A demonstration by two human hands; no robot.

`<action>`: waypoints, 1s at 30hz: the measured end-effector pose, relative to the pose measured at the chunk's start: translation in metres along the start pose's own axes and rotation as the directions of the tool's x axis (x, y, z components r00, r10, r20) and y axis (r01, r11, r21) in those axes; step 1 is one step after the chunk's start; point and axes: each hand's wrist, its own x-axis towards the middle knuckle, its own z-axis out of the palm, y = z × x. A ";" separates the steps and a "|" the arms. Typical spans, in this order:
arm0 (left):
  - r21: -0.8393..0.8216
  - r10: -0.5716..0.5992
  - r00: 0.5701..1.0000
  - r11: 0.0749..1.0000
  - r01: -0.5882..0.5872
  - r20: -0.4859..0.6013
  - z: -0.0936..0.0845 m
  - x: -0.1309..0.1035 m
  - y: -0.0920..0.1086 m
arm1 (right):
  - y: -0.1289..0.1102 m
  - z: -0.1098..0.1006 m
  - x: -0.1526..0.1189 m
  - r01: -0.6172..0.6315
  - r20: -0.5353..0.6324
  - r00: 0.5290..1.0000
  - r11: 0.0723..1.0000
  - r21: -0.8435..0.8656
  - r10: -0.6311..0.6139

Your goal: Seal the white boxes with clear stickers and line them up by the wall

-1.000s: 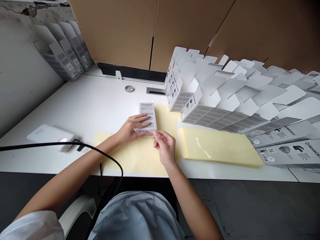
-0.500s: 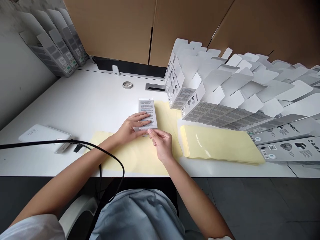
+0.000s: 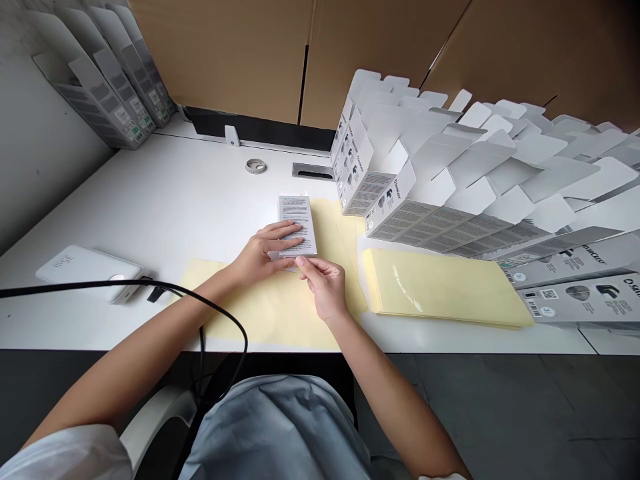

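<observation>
A small white carton (image 3: pixel 301 208) printed with lines of fine text lies partly on a pale yellow sheet (image 3: pixel 280 313) at the middle of the desk. My left hand (image 3: pixel 265 252) rests on the carton, its fingers stretched out and spread over the printed face. At the carton's near edge, my right hand (image 3: pixel 324 283) is closed in a pinch, thumb against fingers. What sits between those fingertips is too small to make out. Right of my right hand lies a stack of yellow sheets (image 3: pixel 445 287) with a glossy top.
Many open white cartons (image 3: pixel 425 207) stand in rows at the right, flaps up. More cartons (image 3: pixel 107 87) lean at the far left. A white power bank (image 3: pixel 90 270) with a black cable (image 3: pixel 220 310) lies at left. A tape ring (image 3: pixel 255 166) sits behind, near a desk slot (image 3: pixel 313 172).
The view has shifted slightly. Both hands keep nearly the same place on the carton, and nothing else has visibly moved.
</observation>
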 end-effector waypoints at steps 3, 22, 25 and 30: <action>-0.003 -0.020 1.000 1.000 0.020 0.003 -0.001 0.000 0.001 | 0.000 0.000 0.000 -0.029 -0.020 0.999 1.000 -0.009 0.029; -0.001 -0.036 0.999 0.999 0.036 -0.009 0.000 0.000 0.004 | 0.004 0.001 0.003 -0.031 -0.041 0.999 0.999 -0.043 0.029; 0.003 -0.034 0.999 0.999 0.034 -0.007 0.000 0.000 0.004 | 0.003 -0.001 0.004 -0.001 -0.025 1.000 0.995 -0.102 -0.002; 0.018 -0.016 1.000 1.000 0.015 0.006 -0.001 -0.001 0.003 | -0.010 -0.012 0.011 0.144 0.068 0.990 0.870 -0.472 -0.127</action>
